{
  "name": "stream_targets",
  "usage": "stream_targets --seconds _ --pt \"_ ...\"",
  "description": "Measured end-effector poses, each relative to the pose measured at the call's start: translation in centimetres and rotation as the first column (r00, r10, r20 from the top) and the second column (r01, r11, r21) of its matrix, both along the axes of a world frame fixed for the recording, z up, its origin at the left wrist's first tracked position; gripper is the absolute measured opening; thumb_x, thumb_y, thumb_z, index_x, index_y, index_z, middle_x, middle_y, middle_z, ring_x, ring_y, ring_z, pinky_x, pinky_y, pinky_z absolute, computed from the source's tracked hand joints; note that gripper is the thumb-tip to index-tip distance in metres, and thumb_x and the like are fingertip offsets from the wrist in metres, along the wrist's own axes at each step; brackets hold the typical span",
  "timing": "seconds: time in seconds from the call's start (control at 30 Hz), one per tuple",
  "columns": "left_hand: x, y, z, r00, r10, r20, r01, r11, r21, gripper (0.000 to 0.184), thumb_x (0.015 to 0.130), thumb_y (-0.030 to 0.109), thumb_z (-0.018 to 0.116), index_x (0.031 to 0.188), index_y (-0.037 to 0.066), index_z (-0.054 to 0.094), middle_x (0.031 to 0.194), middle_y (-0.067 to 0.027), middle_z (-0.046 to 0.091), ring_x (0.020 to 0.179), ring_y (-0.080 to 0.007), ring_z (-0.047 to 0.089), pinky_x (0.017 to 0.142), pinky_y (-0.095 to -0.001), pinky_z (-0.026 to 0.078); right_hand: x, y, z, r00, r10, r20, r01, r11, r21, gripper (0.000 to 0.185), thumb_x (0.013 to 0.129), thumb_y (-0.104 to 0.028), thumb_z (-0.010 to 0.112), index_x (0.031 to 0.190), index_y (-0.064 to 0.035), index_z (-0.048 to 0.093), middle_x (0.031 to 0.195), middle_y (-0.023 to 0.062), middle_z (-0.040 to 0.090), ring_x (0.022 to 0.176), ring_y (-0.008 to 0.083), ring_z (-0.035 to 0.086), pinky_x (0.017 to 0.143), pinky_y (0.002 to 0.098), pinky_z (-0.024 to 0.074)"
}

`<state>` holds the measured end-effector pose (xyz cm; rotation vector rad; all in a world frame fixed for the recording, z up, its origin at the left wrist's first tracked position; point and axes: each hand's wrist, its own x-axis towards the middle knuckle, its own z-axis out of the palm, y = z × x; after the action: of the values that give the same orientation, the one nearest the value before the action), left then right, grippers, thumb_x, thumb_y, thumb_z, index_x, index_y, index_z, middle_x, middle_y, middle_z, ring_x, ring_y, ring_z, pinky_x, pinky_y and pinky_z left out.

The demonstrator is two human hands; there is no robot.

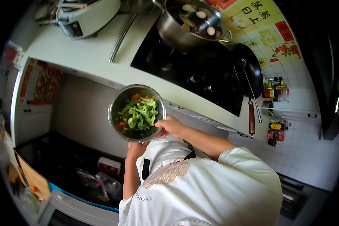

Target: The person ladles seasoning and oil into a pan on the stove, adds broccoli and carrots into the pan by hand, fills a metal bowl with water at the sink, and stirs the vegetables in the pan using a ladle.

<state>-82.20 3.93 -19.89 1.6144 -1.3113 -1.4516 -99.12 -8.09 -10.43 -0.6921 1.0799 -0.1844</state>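
Presently in both hands: one metal bowl of cut vegetables

Item: round, silver-coloured metal bowl [115,107]. Located in front of the person's white T-shirt [214,184], near the front edge of the pale counter [83,56]. Mouth faces upward to the camera; rim circular, so no one axis is longer. Exact tilt cannot be told.

Contents: light-green, irregular cut vegetable pieces [139,115], heaped mid-bowl; thin orange slices [136,96] at the far and left sides.

Right hand [171,126]: clamped on the bowl's near right side, thumb at the rim, fingers curled below against the outer wall.

Left hand [137,149]: at the bowl's near underside, partly hidden beneath it; finger spread cannot be told.

Surroundings: black glass cooktop [222,86], bearing a large, two-handled steel pot [173,35] with pale, oval eggs [200,14]; black wok [254,67] at its right, brown handle [251,116] pointing toward the person's side of the counter.
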Motion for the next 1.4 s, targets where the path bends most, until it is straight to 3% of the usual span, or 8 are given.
stream_targets --seconds 0.13,0.23,0.4,0.67,0.8,0.93,1.2,1.4 --pt "-2.5 2.9 -2.4 0.999 -0.045 -0.011 0.046 0.999 0.014 0.045 0.081 0.017 0.061 0.12 0.002 0.044 0.12 -0.0133 0.049 0.109 -0.0204 0.047 0.089 -0.0313 0.037 -1.0 1.2 -1.1 1.0 0.015 -0.017 -0.014 1.0 0.018 0.025 0.076 -0.014 0.052 0.094 0.004 0.053 0.075 0.0131 0.062 0.056 0.0181 0.062 0.035 0.0223 0.043" --pt "-1.8 4.1 -4.6 0.997 0.055 0.049 -0.053 0.997 -0.055 0.034 0.074 0.022 0.064 0.102 0.005 0.057 0.105 -0.0163 0.057 0.101 -0.0333 0.05 0.086 -0.0385 0.037 -0.6 2.2 -3.0 1.0 0.012 -0.005 -0.012 1.0 0.026 0.024 0.076 -0.013 0.053 0.093 0.0035 0.052 0.077 0.0134 0.062 0.055 0.0183 0.061 0.035 0.0231 0.0437" --pt "0.0 5.6 -5.5 0.991 0.122 -0.057 -0.12 0.992 0.03 0.03 0.074 0.012 0.061 0.102 0.002 0.056 0.102 -0.0171 0.058 0.096 -0.034 0.052 0.082 -0.0378 0.041 0.0 3.0 -4.2 1.0 0.0 -0.001 0.0 0.997 0.071 0.022 0.076 -0.013 0.053 0.092 0.0028 0.052 0.077 0.0124 0.061 0.056 0.0193 0.061 0.037 0.0237 0.0446" --pt "3.8 3.6 -4.5 0.983 -0.071 0.168 0.093 0.988 -0.127 0.025 0.074 0.005 0.056 0.099 0.001 0.058 0.101 -0.0166 0.059 0.094 -0.0293 0.054 0.081 -0.035 0.042 0.7 4.7 -1.6 0.995 -0.067 0.069 0.069 0.997 -0.022 0.023 0.076 -0.013 0.051 0.091 0.0042 0.054 0.077 0.0138 0.062 0.056 0.0192 0.062 0.037 0.0237 0.0443" --pt "4.9 2.7 -2.7 0.991 -0.096 0.094 0.106 0.989 -0.105 0.031 0.075 0.002 0.057 0.107 0.002 0.055 0.109 -0.0134 0.057 0.101 -0.0233 0.051 0.086 -0.033 0.04 -1.1 6.8 0.3 0.983 -0.154 0.095 0.162 0.984 -0.078 0.023 0.078 -0.013 0.05 0.092 0.0037 0.053 0.077 0.0136 0.062 0.057 0.0191 0.062 0.037 0.0235 0.0441" --pt "4.8 2.6 -0.4 0.975 -0.178 0.136 0.162 0.979 0.123 0.035 0.074 0.009 0.061 0.107 0.0 0.054 0.095 -0.0144 0.062 0.088 -0.023 0.06 0.075 -0.0315 0.046 -5.6 8.1 2.1 0.966 -0.238 0.1 0.246 0.966 -0.076 0.023 0.078 -0.013 0.051 0.094 0.0034 0.052 0.076 0.0132 0.062 0.057 0.0194 0.062 0.037 0.0239 0.0437" --pt "-6.1 3.7 2.8 0.97 -0.036 0.24 0.012 0.995 0.101 0.038 0.08 0.017 0.059 0.112 0.0 0.051 0.093 -0.0166 0.062 0.087 -0.0219 0.06 0.076 -0.0303 0.047 -20.9 9.4 3.2 0.94 -0.332 0.079 0.338 0.939 -0.069 0.027 0.078 -0.013 0.049 0.098 0.0055 0.05 0.082 0.0146 0.06 0.059 0.02 0.063 0.037 0.0228 0.0451" --pt "-17.4 7.0 1.7 0.999 0.017 0.047 -0.026 0.983 0.184 0.042 0.081 0.019 0.06 0.116 -0.002 0.048 0.099 -0.0163 0.06 0.091 -0.0207 0.058 0.078 -0.0296 0.046 -32.2 12.1 4.0 0.934 -0.356 -0.014 0.356 0.935 0.002 0.029 0.078 -0.012 0.049 0.102 0.0028 0.049 0.084 0.0136 0.061 0.059 0.0197 0.063 0.038 0.0223 0.0453"
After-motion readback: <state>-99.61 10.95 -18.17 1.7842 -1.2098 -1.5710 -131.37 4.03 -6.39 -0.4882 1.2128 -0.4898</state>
